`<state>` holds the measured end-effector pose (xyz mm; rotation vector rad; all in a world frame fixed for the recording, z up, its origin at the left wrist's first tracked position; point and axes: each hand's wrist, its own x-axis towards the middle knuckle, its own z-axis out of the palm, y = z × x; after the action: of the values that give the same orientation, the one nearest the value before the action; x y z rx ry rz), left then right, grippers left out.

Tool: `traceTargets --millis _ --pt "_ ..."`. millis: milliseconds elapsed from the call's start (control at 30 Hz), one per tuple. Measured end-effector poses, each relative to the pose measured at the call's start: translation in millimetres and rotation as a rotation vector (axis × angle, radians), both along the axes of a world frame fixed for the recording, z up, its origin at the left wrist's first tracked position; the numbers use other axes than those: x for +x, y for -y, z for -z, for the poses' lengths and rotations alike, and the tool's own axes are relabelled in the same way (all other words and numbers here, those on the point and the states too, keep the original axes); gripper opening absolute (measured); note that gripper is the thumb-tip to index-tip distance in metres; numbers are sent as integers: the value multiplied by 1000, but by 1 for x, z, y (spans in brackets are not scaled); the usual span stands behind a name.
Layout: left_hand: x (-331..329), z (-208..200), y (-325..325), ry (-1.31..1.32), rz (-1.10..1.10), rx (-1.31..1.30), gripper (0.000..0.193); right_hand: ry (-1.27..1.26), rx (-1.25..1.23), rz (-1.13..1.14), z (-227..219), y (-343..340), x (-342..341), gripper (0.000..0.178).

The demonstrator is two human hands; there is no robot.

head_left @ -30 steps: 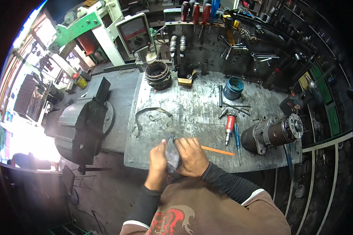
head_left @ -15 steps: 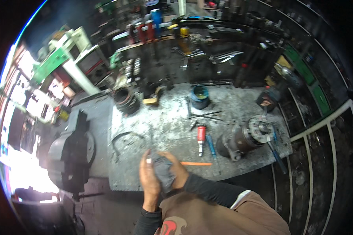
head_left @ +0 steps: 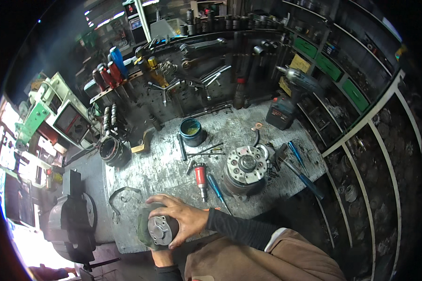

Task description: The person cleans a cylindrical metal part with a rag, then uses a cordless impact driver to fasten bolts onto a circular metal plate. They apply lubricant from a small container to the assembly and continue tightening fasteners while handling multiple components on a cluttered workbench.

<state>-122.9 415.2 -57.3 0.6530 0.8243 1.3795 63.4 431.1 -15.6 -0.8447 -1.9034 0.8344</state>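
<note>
At the bench's near edge I hold a round grey metal cover (head_left: 160, 231) with small holes and a raised pattern on its face. My right hand (head_left: 188, 218) is closed round its far and right sides, thumb at the near rim. A dark green cloth (head_left: 144, 226) wraps its left side. My left hand (head_left: 162, 257) comes up from below, cupped under the cloth and cover, its fingers hidden. Farther right, a cylindrical motor-like unit (head_left: 246, 171) stands upright with a light metal flange on top. A red-handled tool (head_left: 200, 180) and a blue-handled screwdriver (head_left: 215, 186) lie between.
A blue tub (head_left: 191, 133) and a dark cylinder (head_left: 114, 152) stand farther back. A bench vise (head_left: 70, 218) is at the left. A hammer (head_left: 302, 178) and a black bottle (head_left: 280, 113) occupy the right side. A curved strap (head_left: 123, 196) lies near my hands.
My view has swung right. My hands have turned from palms facing each other around a dark grey bundle to the right hand over the round cover. The motor-like unit now appears upright.
</note>
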Motion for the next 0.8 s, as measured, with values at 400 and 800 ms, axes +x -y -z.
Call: traceTargets --millis 400,800 --pt "-5 -12 42 159 168 -58 48 48 -162 317 15 85 -40 113" --pt "30 -20 67 -238 12 -149 38 165 -87 450 -77 165 60 100"
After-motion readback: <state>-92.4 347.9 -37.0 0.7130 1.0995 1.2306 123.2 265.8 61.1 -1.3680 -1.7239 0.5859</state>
